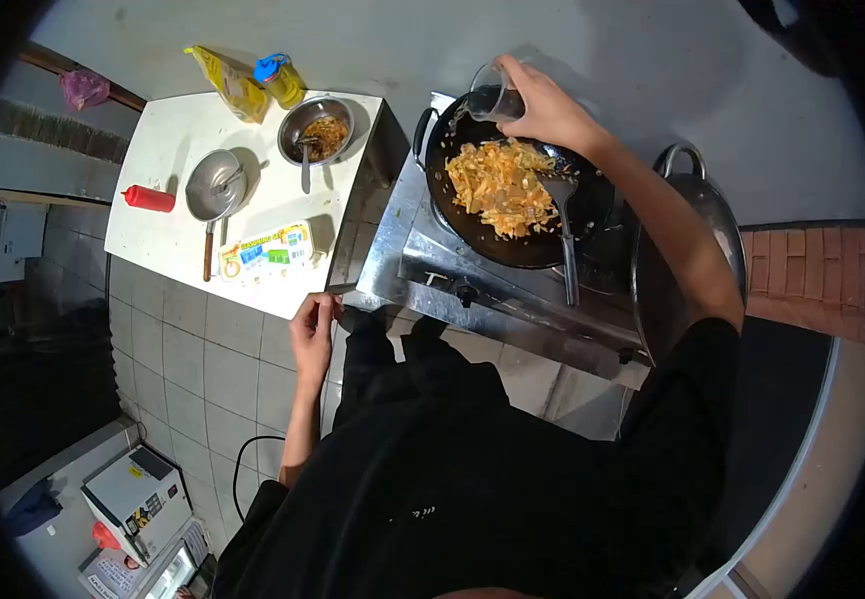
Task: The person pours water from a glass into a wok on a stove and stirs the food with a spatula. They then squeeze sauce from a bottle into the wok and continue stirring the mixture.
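Note:
A clear glass is in my right hand, tilted over the upper rim of a black wok. Inside the wok lies a heap of orange and yellow chopped food. A spatula rests in the wok at the right of the food, its handle over the near rim. The wok stands on a metal stove. My left hand is by the white table's near corner, with fingers and thumb pressed together; what they hold, if anything, is too small to tell.
On the white table are a steel bowl with food and a spoon, a saucepan, a red bottle, a yellow bag and a blue-lidded jar. A large second pan is at the stove's right.

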Motion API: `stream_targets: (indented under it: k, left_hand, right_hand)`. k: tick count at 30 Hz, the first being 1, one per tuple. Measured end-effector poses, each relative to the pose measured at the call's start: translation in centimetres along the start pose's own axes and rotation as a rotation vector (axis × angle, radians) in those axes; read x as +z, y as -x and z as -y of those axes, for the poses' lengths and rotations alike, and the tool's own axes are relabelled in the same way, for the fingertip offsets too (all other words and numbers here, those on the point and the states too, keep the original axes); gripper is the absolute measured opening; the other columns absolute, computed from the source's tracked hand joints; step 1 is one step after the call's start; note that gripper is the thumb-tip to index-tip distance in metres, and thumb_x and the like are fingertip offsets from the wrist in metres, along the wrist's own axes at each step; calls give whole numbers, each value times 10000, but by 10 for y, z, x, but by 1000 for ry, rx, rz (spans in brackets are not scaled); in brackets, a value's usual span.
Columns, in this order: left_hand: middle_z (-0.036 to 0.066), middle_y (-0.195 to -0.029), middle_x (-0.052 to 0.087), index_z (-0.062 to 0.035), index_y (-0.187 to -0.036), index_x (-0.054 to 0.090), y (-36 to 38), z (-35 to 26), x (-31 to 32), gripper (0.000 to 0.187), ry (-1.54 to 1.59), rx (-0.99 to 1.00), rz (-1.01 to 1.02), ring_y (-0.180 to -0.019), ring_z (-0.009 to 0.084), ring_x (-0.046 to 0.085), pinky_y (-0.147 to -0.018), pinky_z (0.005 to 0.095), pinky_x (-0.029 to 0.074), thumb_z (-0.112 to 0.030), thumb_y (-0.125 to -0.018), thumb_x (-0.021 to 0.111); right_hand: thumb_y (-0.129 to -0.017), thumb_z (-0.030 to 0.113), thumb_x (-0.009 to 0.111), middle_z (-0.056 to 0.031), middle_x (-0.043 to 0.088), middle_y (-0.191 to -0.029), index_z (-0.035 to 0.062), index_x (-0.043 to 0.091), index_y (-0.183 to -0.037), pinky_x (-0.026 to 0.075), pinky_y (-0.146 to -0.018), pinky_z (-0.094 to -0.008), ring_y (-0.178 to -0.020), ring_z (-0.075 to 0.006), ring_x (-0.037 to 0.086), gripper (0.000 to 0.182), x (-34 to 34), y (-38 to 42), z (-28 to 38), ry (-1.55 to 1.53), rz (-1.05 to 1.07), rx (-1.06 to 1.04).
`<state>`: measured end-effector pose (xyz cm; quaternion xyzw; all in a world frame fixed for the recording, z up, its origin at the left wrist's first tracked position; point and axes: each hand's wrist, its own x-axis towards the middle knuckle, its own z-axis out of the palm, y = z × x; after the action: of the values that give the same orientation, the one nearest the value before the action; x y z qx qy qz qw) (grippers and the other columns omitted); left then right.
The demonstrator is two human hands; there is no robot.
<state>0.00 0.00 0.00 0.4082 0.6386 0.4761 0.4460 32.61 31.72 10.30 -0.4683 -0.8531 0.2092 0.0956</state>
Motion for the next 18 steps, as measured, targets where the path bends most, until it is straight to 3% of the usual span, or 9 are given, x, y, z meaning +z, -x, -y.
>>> stream_targets:
  k: [3,9,18]
  left_hand:
    - [27,-807,600,26,-913,602,-2,1,1,246,25,3,-7,-746,80,534,-720,231,443,-178,-1020,515]
    - [27,-812,603,26,-904,600,2,-3,4,258,8,-9,3,-744,77,530,-718,230,440,-188,-1021,516]
    - [32,-829,615,25,-906,596,-2,4,4,237,38,10,22,-751,83,534,-728,233,447,-168,-1019,518]
  right_hand:
    - [-670,134,773,-220,522,-1259,85,350,-1344,439,-990,-442,-1196,-366,517,797,5,4,8,34,-88,-84]
    - [-680,130,764,-235,514,-1252,84,337,-1361,423,-1015,-447,-1200,-397,496,805,5,18,27,-16,21,-90]
    - [-660,147,789,-218,524,-1216,86,340,-1366,419,-1005,-449,-1164,-406,504,839,5,52,26,6,12,-194]
